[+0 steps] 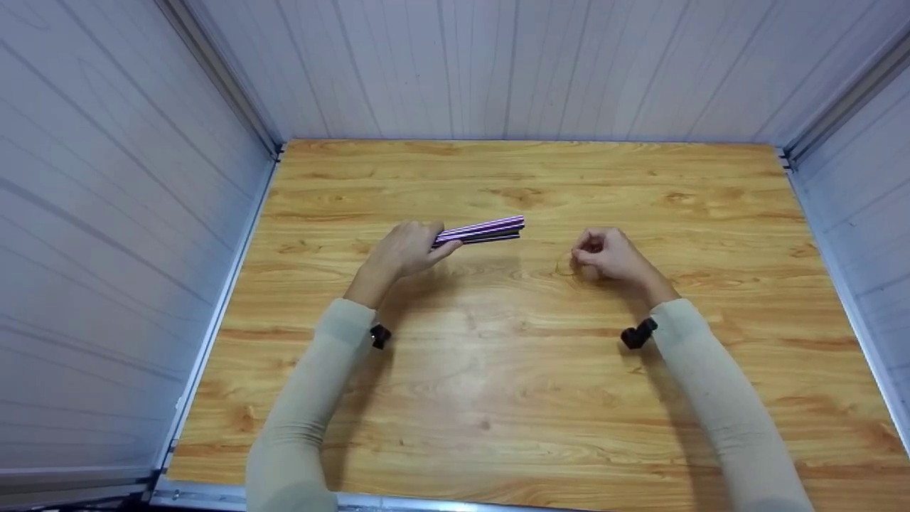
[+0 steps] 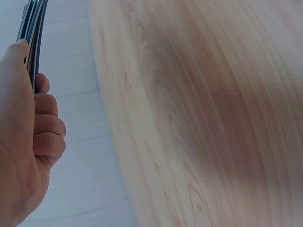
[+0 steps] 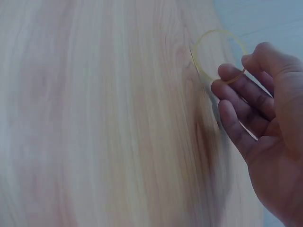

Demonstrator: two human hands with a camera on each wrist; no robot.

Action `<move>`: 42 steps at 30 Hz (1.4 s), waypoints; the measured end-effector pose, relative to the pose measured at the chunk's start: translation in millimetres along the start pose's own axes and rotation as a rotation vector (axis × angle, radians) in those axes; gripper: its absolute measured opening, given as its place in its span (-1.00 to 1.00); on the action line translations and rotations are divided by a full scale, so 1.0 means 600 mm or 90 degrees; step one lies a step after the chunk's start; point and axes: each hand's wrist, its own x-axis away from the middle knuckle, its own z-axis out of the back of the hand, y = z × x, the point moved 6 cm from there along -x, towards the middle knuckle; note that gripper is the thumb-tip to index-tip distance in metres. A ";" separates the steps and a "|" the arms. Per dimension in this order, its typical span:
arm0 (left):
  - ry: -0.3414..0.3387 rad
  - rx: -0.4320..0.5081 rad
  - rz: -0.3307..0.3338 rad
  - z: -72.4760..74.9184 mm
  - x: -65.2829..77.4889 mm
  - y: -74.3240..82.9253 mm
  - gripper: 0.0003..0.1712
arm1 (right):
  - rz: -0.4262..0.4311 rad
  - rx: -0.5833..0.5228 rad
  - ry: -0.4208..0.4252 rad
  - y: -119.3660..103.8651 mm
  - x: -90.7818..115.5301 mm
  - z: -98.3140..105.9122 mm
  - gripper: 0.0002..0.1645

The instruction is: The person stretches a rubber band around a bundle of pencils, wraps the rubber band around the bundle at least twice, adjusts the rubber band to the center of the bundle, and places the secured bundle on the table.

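My left hand (image 1: 409,249) grips a bundle of thin striped sticks (image 1: 490,229), purple and black with pale highlights, over the middle of the table. The bundle's free ends point right, and its other end is hidden in the palm. In the left wrist view the fingers (image 2: 49,124) curl tightly below the sticks (image 2: 32,33). To the right, my right hand (image 1: 608,254) pinches a thin yellow rubber band (image 3: 218,32) between thumb and fingers. The band hangs as an open loop, apart from the sticks, and shows only faintly in the head view.
A wood-grain table (image 1: 483,412) lies beneath both hands. Pale panels stand around it, with a back wall (image 1: 469,71), a left wall (image 1: 106,235) and a right wall (image 1: 874,213). A metal edge (image 1: 426,503) runs along the front.
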 end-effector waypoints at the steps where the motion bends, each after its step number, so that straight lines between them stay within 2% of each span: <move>1: 0.002 -0.002 0.000 0.000 0.000 0.000 -0.35 | -0.003 -0.038 0.004 0.000 0.000 -0.001 -0.83; 4: 0.005 -0.002 -0.002 -0.001 0.000 -0.001 -0.35 | 0.010 -0.123 0.020 -0.004 0.000 -0.005 -0.79; 11: 0.005 -0.006 0.000 -0.003 0.002 -0.001 -0.36 | 0.085 -0.242 0.059 -0.019 -0.003 -0.007 -0.83; 15: 0.005 -0.004 0.001 -0.003 0.002 -0.001 -0.35 | 0.135 -0.400 0.045 -0.027 -0.004 -0.010 -0.58; 18: 0.006 -0.003 0.000 -0.003 0.002 -0.001 -0.34 | 0.166 -0.497 0.038 -0.034 -0.003 -0.011 -0.53; 25: -0.002 -0.008 0.005 -0.003 0.001 -0.002 -0.33 | 0.213 -0.482 0.101 -0.053 0.001 -0.004 -0.55; 29: -0.004 -0.013 0.007 -0.004 0.000 -0.003 -0.31 | 0.234 -0.504 0.123 -0.062 0.001 -0.001 -0.56; 38: 0.000 -0.010 -0.002 -0.007 0.000 -0.005 -0.35 | 0.258 -0.546 0.133 -0.081 0.004 0.007 -0.62; 42: 0.001 -0.011 -0.004 -0.005 0.000 -0.003 -0.34 | 0.265 -0.547 0.115 -0.087 0.007 0.007 -0.65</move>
